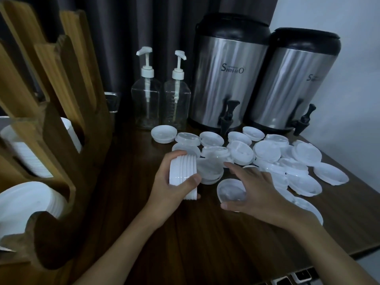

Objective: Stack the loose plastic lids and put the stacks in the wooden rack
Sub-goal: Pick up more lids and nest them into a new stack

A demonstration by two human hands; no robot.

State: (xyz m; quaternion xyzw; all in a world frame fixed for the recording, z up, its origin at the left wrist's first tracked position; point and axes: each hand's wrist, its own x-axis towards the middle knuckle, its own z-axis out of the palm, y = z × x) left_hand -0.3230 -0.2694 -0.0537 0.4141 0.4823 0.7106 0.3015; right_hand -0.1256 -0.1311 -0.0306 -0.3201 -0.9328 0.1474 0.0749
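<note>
My left hand [174, 183] grips a stack of white plastic lids [183, 171], held on edge just above the dark wooden table. My right hand [251, 192] hovers with spread fingers over a single clear lid [231, 191] lying on the table; whether it touches the lid I cannot tell. Several loose lids [267, 153] lie scattered across the table's middle and right. The wooden rack [55, 128] stands at the left, with stacks of white lids [26, 155] lying in its slots.
Two clear pump bottles [147, 99] stand at the back. Two steel drink dispensers [228, 75] with black taps stand behind the lids. The table's right edge [349, 204] runs diagonally. A dark curtain hangs behind.
</note>
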